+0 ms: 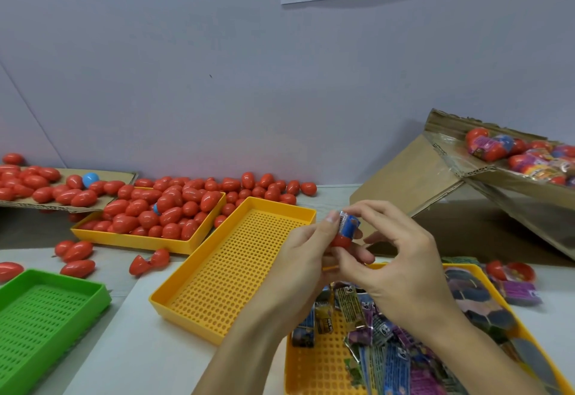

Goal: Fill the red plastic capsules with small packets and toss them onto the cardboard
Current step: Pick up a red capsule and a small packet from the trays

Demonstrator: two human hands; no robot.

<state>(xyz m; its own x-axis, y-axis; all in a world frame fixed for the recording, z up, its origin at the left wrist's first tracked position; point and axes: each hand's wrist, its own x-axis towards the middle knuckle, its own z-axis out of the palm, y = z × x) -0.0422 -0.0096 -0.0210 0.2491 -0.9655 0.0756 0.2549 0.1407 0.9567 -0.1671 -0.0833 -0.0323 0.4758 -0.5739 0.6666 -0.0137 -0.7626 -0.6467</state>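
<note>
Capsule between fingers (packet seemingly inside)

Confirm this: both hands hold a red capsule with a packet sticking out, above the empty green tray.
Wrong tray. In the head view, both hands hold the red capsule with the packet above the empty yellow tray; the green tray sits far left.

"6+" on tray packets

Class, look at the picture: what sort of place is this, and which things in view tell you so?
Probably a hand-packing workbench in a small workshop. Clues: a yellow tray heaped with red capsules, another tray of small packets, and both hands pushing a rolled packet into a capsule half.
</note>
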